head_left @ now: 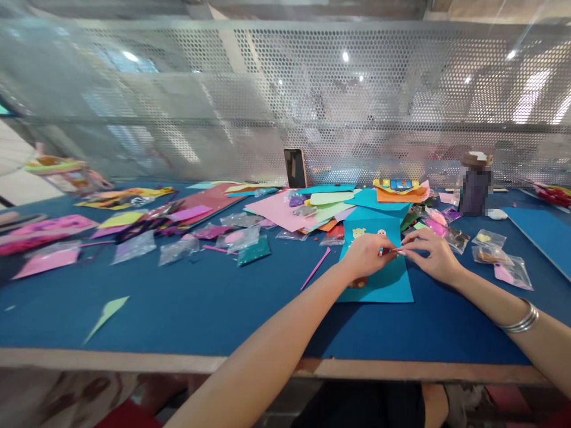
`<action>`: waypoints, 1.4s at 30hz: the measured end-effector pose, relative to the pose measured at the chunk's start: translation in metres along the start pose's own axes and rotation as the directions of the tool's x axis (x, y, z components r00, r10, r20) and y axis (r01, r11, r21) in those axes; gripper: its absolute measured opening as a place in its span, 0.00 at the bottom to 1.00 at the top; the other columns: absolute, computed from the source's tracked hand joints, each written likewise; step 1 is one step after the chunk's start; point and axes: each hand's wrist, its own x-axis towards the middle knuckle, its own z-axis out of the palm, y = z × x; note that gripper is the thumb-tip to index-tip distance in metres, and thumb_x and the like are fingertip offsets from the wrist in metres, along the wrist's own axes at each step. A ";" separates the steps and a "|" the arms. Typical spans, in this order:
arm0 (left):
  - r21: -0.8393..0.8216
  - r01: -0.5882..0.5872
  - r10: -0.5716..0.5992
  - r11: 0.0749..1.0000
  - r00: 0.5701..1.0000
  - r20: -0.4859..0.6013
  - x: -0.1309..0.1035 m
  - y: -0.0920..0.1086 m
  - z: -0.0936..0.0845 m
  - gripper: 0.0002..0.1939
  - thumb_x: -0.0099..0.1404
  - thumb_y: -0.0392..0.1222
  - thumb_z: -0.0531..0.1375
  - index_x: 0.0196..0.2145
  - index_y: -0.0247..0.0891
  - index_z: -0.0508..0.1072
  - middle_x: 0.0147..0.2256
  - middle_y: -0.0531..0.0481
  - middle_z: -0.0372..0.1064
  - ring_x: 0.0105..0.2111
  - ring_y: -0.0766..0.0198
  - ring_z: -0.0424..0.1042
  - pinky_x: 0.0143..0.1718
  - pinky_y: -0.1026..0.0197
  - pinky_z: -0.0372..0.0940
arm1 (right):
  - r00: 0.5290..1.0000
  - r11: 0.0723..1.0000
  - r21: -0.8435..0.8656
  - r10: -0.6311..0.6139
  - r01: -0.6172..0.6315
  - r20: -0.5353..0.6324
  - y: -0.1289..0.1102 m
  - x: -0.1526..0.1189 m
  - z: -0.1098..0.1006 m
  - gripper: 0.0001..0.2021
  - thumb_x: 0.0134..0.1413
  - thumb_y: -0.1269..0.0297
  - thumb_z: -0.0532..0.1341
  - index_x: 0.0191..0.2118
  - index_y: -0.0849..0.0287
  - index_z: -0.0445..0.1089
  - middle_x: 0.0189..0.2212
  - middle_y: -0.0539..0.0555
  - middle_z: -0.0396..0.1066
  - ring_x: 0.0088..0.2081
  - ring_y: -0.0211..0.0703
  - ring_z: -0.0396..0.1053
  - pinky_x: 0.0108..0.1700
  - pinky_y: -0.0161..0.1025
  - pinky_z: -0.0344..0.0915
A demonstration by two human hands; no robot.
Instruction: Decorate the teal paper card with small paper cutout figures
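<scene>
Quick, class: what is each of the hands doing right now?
Left hand: pinched shut on a thin pink strip, over the teal card.
Right hand: pinched shut on the strip's other end.

Probably a craft workshop: blue-covered worktable (187, 303) strewn with coloured paper sheets (285, 211), bead packets (243, 238), perforated metal partition (357, 95) behind.
</scene>
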 end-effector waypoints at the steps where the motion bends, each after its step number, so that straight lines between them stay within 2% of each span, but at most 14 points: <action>1: 0.000 0.002 -0.002 1.000 1.000 0.001 0.000 0.000 0.001 0.08 0.58 0.41 0.56 0.30 0.38 0.75 0.28 0.51 0.72 0.27 0.66 0.67 0.26 0.67 0.53 | 1.000 1.000 0.003 0.001 -0.001 0.002 -0.001 0.000 0.000 0.06 0.52 0.67 0.58 0.30 0.58 0.73 0.31 0.55 0.69 0.36 0.42 0.66 0.38 0.40 0.65; 7: 0.017 0.004 -0.004 1.000 1.000 0.027 -0.001 0.003 0.000 0.09 0.58 0.41 0.56 0.28 0.39 0.76 0.26 0.50 0.73 0.24 0.67 0.68 0.24 0.67 0.54 | 1.000 0.999 -0.027 -0.018 0.019 0.023 -0.002 -0.001 0.001 0.08 0.49 0.63 0.61 0.36 0.58 0.71 0.34 0.56 0.69 0.38 0.43 0.65 0.39 0.42 0.65; 12: 0.070 0.008 -0.011 0.998 0.999 0.047 -0.002 0.002 0.001 0.07 0.56 0.39 0.57 0.28 0.39 0.76 0.25 0.49 0.73 0.26 0.64 0.69 0.25 0.66 0.55 | 0.991 0.991 -0.055 -0.119 0.122 0.054 -0.004 -0.003 0.005 0.08 0.54 0.65 0.56 0.31 0.58 0.72 0.34 0.56 0.70 0.37 0.44 0.65 0.38 0.43 0.64; 17: 0.073 0.010 -0.013 0.997 0.999 0.039 -0.002 0.002 -0.001 0.09 0.55 0.42 0.56 0.30 0.39 0.75 0.26 0.50 0.71 0.26 0.63 0.68 0.26 0.66 0.56 | 0.993 0.987 -0.106 -0.117 0.118 0.022 -0.009 -0.002 0.005 0.08 0.55 0.67 0.56 0.30 0.57 0.72 0.33 0.55 0.70 0.36 0.43 0.65 0.37 0.43 0.64; 19: 0.015 0.029 -0.030 0.999 0.999 0.025 -0.001 0.004 -0.003 0.10 0.55 0.44 0.57 0.32 0.39 0.74 0.25 0.51 0.70 0.25 0.65 0.67 0.25 0.67 0.56 | 0.995 0.990 -0.101 -0.097 0.096 -0.008 -0.011 0.000 0.004 0.07 0.54 0.67 0.56 0.31 0.57 0.72 0.33 0.54 0.70 0.36 0.43 0.65 0.38 0.43 0.64; 22: -0.195 0.092 -0.083 0.977 0.995 0.054 -0.001 0.006 -0.005 0.11 0.52 0.44 0.60 0.33 0.37 0.74 0.21 0.55 0.67 0.22 0.70 0.63 0.23 0.69 0.54 | 0.997 0.995 -0.070 -0.068 0.065 -0.038 -0.015 0.001 0.003 0.06 0.53 0.67 0.57 0.31 0.56 0.72 0.33 0.55 0.69 0.37 0.42 0.65 0.38 0.42 0.64; 24: -0.302 0.116 -0.092 0.946 0.991 0.094 -0.002 0.007 -0.005 0.08 0.53 0.42 0.60 0.29 0.35 0.75 0.18 0.57 0.63 0.19 0.72 0.59 0.21 0.70 0.52 | 0.997 0.997 -0.054 -0.057 0.054 -0.056 -0.019 0.001 0.003 0.07 0.53 0.67 0.57 0.31 0.56 0.72 0.34 0.55 0.67 0.38 0.42 0.65 0.38 0.41 0.65; 26: -0.337 0.119 -0.086 0.934 0.990 0.111 -0.003 0.008 -0.005 0.09 0.55 0.41 0.58 0.24 0.33 0.74 0.16 0.57 0.61 0.18 0.73 0.56 0.20 0.71 0.50 | 0.995 0.996 -0.059 -0.066 0.062 -0.072 -0.023 0.001 0.003 0.07 0.54 0.67 0.56 0.31 0.57 0.72 0.34 0.56 0.66 0.37 0.42 0.65 0.38 0.41 0.65; 29: -0.349 0.119 -0.080 0.929 0.989 0.125 -0.003 0.009 -0.006 0.10 0.57 0.37 0.56 0.22 0.32 0.74 0.16 0.56 0.62 0.18 0.74 0.57 0.19 0.71 0.50 | 0.995 0.994 -0.083 -0.076 0.071 -0.061 -0.027 0.000 0.003 0.08 0.54 0.66 0.56 0.37 0.57 0.70 0.35 0.57 0.66 0.38 0.44 0.65 0.38 0.42 0.66; 33: -0.336 0.115 -0.077 0.935 0.989 0.126 -0.002 0.010 -0.007 0.11 0.57 0.35 0.55 0.22 0.33 0.75 0.15 0.55 0.63 0.18 0.73 0.59 0.20 0.71 0.52 | 0.996 0.989 -0.116 -0.087 0.087 0.007 -0.028 -0.001 0.002 0.17 0.52 0.62 0.57 0.49 0.56 0.63 0.43 0.59 0.65 0.44 0.48 0.64 0.43 0.46 0.64; 38: -0.273 0.109 -0.079 0.956 0.990 0.119 -0.001 0.007 -0.004 0.07 0.54 0.32 0.58 0.21 0.33 0.75 0.15 0.54 0.65 0.18 0.72 0.60 0.21 0.70 0.52 | 0.987 0.978 -0.142 -0.145 0.153 0.067 -0.024 -0.001 0.003 0.12 0.57 0.66 0.53 0.46 0.55 0.67 0.46 0.55 0.67 0.51 0.49 0.60 0.48 0.48 0.60; 42: -0.243 0.103 -0.077 0.965 0.990 0.114 -0.001 0.006 -0.001 0.09 0.55 0.36 0.58 0.19 0.34 0.73 0.15 0.54 0.64 0.18 0.71 0.60 0.22 0.69 0.53 | 0.994 0.992 -0.083 -0.086 0.092 0.071 -0.022 0.000 0.003 0.13 0.57 0.70 0.52 0.45 0.55 0.69 0.44 0.53 0.69 0.52 0.48 0.59 0.49 0.48 0.61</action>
